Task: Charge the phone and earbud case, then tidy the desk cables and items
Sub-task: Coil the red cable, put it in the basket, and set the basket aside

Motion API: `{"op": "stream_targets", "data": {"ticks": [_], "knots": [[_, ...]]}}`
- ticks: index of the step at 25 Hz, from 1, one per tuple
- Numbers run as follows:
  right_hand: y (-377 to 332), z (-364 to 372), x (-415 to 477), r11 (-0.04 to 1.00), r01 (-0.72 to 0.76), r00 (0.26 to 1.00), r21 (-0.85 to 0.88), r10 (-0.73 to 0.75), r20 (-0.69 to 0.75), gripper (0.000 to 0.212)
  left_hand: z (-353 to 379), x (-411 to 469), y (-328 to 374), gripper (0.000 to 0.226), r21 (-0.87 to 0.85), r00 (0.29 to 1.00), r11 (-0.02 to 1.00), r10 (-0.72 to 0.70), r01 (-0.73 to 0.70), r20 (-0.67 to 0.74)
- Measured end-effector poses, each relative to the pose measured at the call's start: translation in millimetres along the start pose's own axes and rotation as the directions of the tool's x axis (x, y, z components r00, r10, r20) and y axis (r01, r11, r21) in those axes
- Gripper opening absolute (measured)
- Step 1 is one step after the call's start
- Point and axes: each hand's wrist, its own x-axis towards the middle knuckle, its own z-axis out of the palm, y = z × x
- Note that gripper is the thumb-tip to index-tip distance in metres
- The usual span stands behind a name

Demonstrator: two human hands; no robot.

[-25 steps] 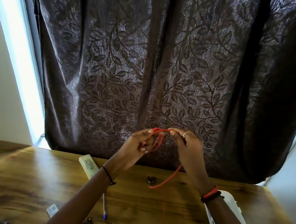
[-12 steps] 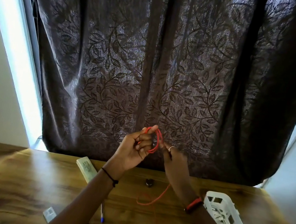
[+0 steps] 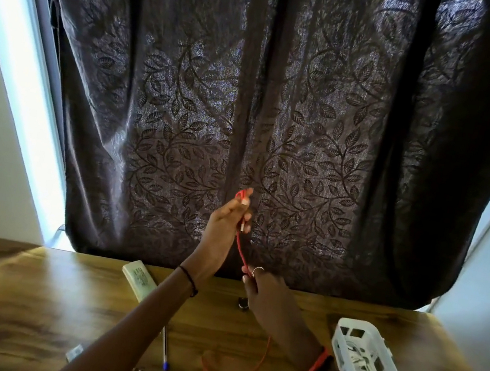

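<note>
Head view: the left hand (image 3: 226,224) grips a small loop of the thin red charging cable (image 3: 241,253) at centre. The right hand (image 3: 265,293), close beside it a moment ago, now pinches the strand lower, toward 5 o'clock. Slack lies on the wooden desk (image 3: 30,296) at 6 o'clock, so coiling seems partway done.

Left hand (image 3: 227,218) above right (image 3: 263,293), seemingly curled
</note>
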Motion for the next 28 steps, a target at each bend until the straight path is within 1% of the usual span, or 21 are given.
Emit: {"op": "stream_targets", "data": {"ticks": [1, 3, 4, 6, 7, 8, 9, 10, 11, 12, 14, 17, 19, 22, 24, 26, 28], "knots": [[-1.2, -3.8, 2.4, 1.000, -0.001, 1.000, 0.023, 0.001, -0.008, 0.031, 1.5, 1.5, 1.0, 0.032, 0.168, 0.999, 0.985, 0.040, -0.044, 0.028], [-4.1, -13.8, 7.8, 0.998, 0.000, 1.000, 0.070, 0.001, -0.007, 0.029, 2.1, 5.9, 2.6, 0.028, 0.432, 0.986, 0.888, 0.114, -0.156, 0.122], [-5.1, -18.8, 10.6, 0.995, 0.008, 1.000, 0.095, -0.007, -0.015, 0.027, 1.2, 8.2, 2.9, 0.024, 0.546, 0.971, 0.806, 0.150, -0.228, 0.184], [-7.3, -31.0, 14.7, 0.990, 0.037, 0.998, 0.137, -0.030, -0.057, 0.025, -2.3, 11.4, 4.0, 0.025, 0.734, 0.937, 0.586, 0.169, -0.344, 0.305], [-7.0, -37.2, 16.9, 0.989, 0.047, 0.996, 0.142, -0.035, -0.084, 0.023, -4.9, 12.1, 5.5, 0.027, 0.794, 0.928, 0.482, 0.157, -0.371, 0.339], [-6.4, -44.7, 19.1, 0.989, 0.056, 0.993, 0.136, -0.040, -0.115, 0.022, -7.9, 11.9, 7.5, 0.027, 0.832, 0.924, 0.402, 0.145, -0.383, 0.355], [-5.1, -52.5, 21.2, 0.990, 0.065, 0.988, 0.125, -0.047, -0.148, 0.021, -10.7, 12.1, 8.8, 0.027, 0.852, 0.923, 0.356, 0.134, -0.384, 0.361], [-3.0, -60.5, 23.7, 0.990, 0.075, 0.983, 0.121, -0.053, -0.177, 0.021, -14.2, 12.5, 9.3, 0.026, 0.860, 0.924, 0.340, 0.127, -0.381, 0.360], [-1.0, -67.8, 26.1, 0.988, 0.085, 0.978, 0.126, -0.059, -0.199, 0.020, -17.6, 13.4, 8.9, 0.025, 0.854, 0.924, 0.355, 0.123, -0.382, 0.362], [0.9, -74.0, 28.1, 0.986, 0.092, 0.975, 0.140, -0.061, -0.212, 0.020, -19.4, 13.9, 9.0, 0.024, 0.834, 0.923, 0.397, 0.126, -0.383, 0.364], [2.4, -83.2, 30.2, 0.976, 0.113, 0.967, 0.185, -0.066, -0.245, 0.019, -20.5, 15.0, 8.1, 0.026, 0.769, 0.932, 0.532, 0.130, -0.354, 0.339], [-2.2, -91.4, 30.4, 0.941, 0.182, 0.945, 0.286, -0.086, -0.316, 0.015, -11.5, 9.4, 18.3, 0.027, 0.616, 0.968, 0.761, 0.063, -0.205, 0.245], [-4.9, -93.5, 30.8, 0.923, 0.208, 0.931, 0.324, -0.086, -0.354, 0.014, -4.2, 3.8, 25.8, 0.028, 0.498, 0.980, 0.860, 0.016, -0.116, 0.199], [-6.5, -99.0, 33.5, 0.888, 0.261, 0.895, 0.380, -0.075, -0.440, 0.015, 2.6, -5.4, 33.1, 0.035, 0.334, 0.975, 0.940, -0.014, -0.062, 0.220], [-4.4, -101.5, 36.6, 0.853, 0.290, 0.884, 0.434, -0.064, -0.463, 0.014, 6.8, -9.7, 37.1, 0.034, 0.213, 0.970, 0.977, -0.028, -0.025, 0.240], [-2.9, -101.9, 37.9, 0.823, 0.306, 0.882, 0.478, -0.057, -0.467, 0.014, 10.4, -12.6, 41.5, 0.033, 0.067, 0.967, 0.997, -0.059, 0.044, 0.247], [-3.0, -101.1, 39.1, 0.800, 0.320, 0.881, 0.508, -0.054, -0.471, 0.015, 14.2, -15.0, 44.1, 0.034, -0.061, 0.963, 0.991, -0.097, 0.116, 0.253]]}}
